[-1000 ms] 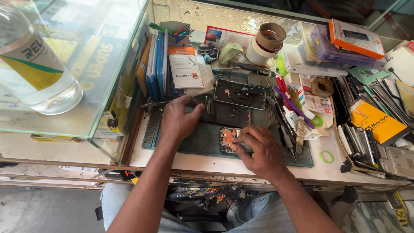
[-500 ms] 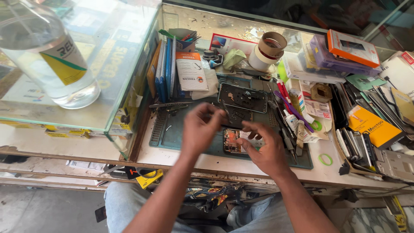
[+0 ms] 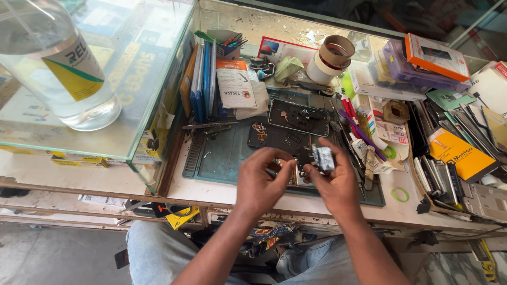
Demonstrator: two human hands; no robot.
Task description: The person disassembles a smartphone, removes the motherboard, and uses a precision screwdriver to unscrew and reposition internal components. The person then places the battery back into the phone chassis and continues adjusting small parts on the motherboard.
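Holding a small grey metal part between thumb and fingertips, the right hand is raised a little above the dark green work mat, over the near right part of it. The part stands at the top of this hand, on the far side of the palm, and its long axis runs more or less away from the person, slightly tilted. It looks like a small rectangular module with shiny silver faces and a darker band, but its details are too small to tell.

The left hand is just beside it, to the left over the same mat, with fingers half curled and the fingertips turned toward the right hand. It does not touch the part; whether it pinches something very small I cannot tell. The right hand is clearly the nearer one, because it already has the part.

On the mat, beyond both hands, lie two dark opened phone frames with small screws and pieces on them. Right of the mat are pens and tools and a green ring. Far behind the mat stands a roll of tape. Left of the mat is a glass case with a clear bottle on top.
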